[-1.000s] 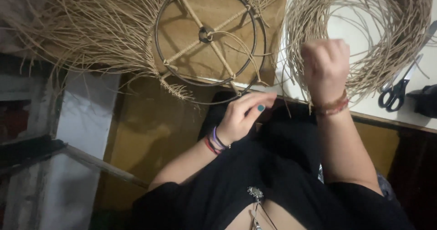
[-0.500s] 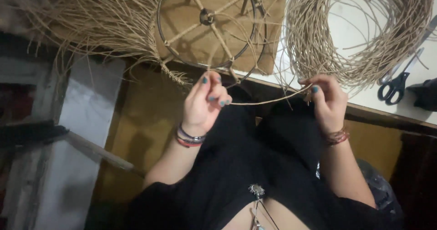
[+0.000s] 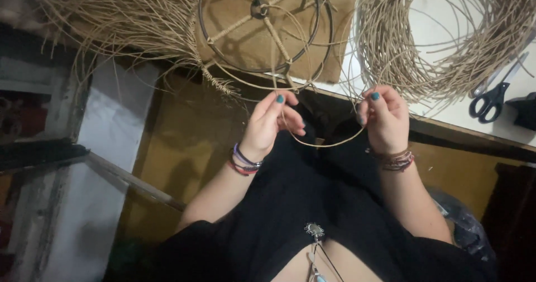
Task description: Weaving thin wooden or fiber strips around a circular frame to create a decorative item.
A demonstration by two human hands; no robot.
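Observation:
A thin tan rattan strand sags in a loop between my two hands over my black-clothed lap. My left hand pinches one end of it with thumb and fingers, just below the table edge. My right hand pinches the other end. The strand runs up towards a round metal wire frame with wrapped spokes, lying on a brown mat on the table. Loose rattan fringe fans out from the frame's left side.
A large coil of rattan strands lies on the white table top at the right. Black-handled scissors rest beside the coil near the right edge. A wooden bar slants across the floor at the left.
Both hands have drawn closer together and the strand, taut between them half a second ago, now hangs slack in a loop. The view has shifted slightly.

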